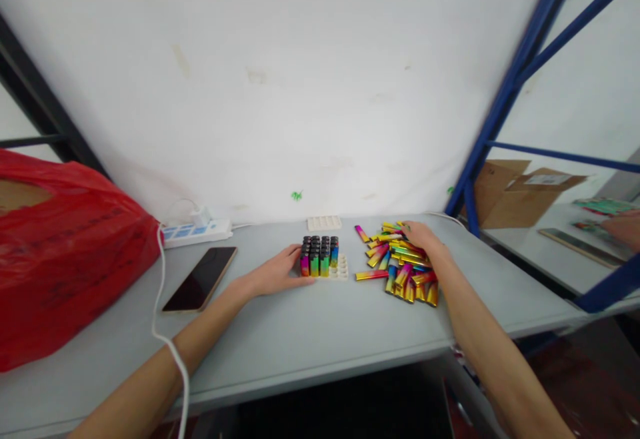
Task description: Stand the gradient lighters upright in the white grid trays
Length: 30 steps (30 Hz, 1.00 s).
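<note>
My left hand (277, 272) holds a white tray (343, 272) at its left side, the thumb along the front edge and the fingers curled behind. Several lighters (320, 256) with black tops and pink, green, yellow or blue bodies stand upright in that tray. Round holes show along its right and front right part. Over to the right, my right hand (420, 234) reaches to the back of a loose pile of shiny, multicoloured sleeve-like pieces (400, 259). Its fingers look bent together at the pile, but the tips and anything between them are hidden.
Against the wall lies a second white tray (324, 223). A phone (201, 280), a power strip (197, 231), a white cable (163, 292) and a red plastic bag (75, 252) are at left. Blue frame bars (500, 106), a cardboard box (520, 192) and another person's hand (625, 229) appear at right.
</note>
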Each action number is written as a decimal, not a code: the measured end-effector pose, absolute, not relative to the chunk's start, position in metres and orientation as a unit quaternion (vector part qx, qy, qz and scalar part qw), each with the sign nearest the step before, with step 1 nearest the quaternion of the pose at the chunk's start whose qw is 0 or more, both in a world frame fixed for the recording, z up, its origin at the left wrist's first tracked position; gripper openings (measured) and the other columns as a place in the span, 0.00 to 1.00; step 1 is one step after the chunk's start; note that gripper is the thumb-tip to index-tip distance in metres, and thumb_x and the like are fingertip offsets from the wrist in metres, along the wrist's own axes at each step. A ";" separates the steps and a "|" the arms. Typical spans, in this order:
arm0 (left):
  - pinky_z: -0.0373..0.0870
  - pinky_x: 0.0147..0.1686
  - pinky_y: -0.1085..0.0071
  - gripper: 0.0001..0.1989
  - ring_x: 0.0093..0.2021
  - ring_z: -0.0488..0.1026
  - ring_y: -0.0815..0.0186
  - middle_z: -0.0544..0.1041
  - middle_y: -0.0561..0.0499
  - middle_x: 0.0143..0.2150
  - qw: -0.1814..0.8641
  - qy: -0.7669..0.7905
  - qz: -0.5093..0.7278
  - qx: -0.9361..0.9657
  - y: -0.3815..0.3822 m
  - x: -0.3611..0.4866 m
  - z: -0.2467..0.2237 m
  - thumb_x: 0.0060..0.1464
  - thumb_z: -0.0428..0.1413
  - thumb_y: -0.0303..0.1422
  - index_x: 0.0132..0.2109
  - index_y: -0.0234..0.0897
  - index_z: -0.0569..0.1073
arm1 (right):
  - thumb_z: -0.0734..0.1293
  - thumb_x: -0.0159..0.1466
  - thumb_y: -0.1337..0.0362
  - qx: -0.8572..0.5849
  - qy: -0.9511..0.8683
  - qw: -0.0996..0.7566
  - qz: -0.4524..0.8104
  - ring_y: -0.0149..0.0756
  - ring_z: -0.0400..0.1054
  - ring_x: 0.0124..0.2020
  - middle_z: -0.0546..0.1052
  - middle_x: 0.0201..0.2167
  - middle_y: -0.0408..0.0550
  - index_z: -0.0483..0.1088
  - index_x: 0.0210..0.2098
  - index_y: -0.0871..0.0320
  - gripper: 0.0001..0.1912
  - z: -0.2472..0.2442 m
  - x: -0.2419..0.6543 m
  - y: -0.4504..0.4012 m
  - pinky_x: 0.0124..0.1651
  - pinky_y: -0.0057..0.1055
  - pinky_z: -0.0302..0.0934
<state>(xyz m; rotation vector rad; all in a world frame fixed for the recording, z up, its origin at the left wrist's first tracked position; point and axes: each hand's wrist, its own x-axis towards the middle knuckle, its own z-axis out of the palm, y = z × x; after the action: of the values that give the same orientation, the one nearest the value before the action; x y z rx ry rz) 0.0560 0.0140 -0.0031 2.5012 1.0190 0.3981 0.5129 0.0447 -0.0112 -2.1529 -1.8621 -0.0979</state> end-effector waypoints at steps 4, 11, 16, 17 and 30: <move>0.60 0.75 0.54 0.40 0.71 0.66 0.45 0.67 0.38 0.72 0.191 0.362 0.139 0.902 0.015 0.056 -0.005 0.60 0.62 0.57 0.70 0.38 0.67 | 0.65 0.71 0.68 -0.740 -0.655 0.152 -0.001 0.49 0.78 0.54 0.84 0.52 0.63 0.81 0.51 0.63 0.15 -0.008 0.515 0.047 0.59 0.38 0.66; 0.60 0.75 0.54 0.41 0.71 0.67 0.45 0.68 0.38 0.72 0.194 0.363 0.142 0.900 0.013 0.056 -0.002 0.60 0.61 0.58 0.70 0.36 0.67 | 0.70 0.65 0.76 -0.698 -0.686 0.197 0.059 0.37 0.82 0.42 0.87 0.45 0.52 0.80 0.50 0.59 0.16 -0.006 0.509 0.044 0.50 0.30 0.72; 0.59 0.75 0.54 0.41 0.71 0.67 0.45 0.67 0.39 0.72 0.196 0.363 0.141 0.900 0.012 0.057 -0.001 0.60 0.61 0.58 0.70 0.37 0.67 | 0.70 0.65 0.74 -0.696 -0.675 0.241 0.049 0.45 0.82 0.46 0.86 0.46 0.58 0.80 0.50 0.62 0.14 -0.004 0.507 0.045 0.55 0.37 0.72; 0.59 0.75 0.54 0.41 0.72 0.66 0.45 0.67 0.38 0.73 0.196 0.365 0.139 0.899 0.011 0.057 -0.001 0.60 0.61 0.58 0.70 0.37 0.67 | 0.70 0.66 0.72 -0.696 -0.670 0.254 0.042 0.47 0.82 0.48 0.86 0.47 0.60 0.81 0.49 0.62 0.13 -0.002 0.507 0.046 0.57 0.40 0.71; 0.61 0.74 0.54 0.42 0.71 0.68 0.44 0.68 0.38 0.72 0.187 0.363 0.148 0.901 0.012 0.056 -0.002 0.60 0.61 0.59 0.70 0.37 0.67 | 0.81 0.51 0.44 -0.463 -0.523 0.663 0.268 0.35 0.72 0.35 0.81 0.35 0.47 0.80 0.42 0.58 0.28 0.021 0.447 0.030 0.41 0.33 0.68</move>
<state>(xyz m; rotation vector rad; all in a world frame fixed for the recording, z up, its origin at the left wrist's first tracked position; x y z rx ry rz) 0.0564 0.0118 -0.0017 2.5358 1.0220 0.4178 0.4466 0.0296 0.0210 -1.0463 -1.1828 0.6051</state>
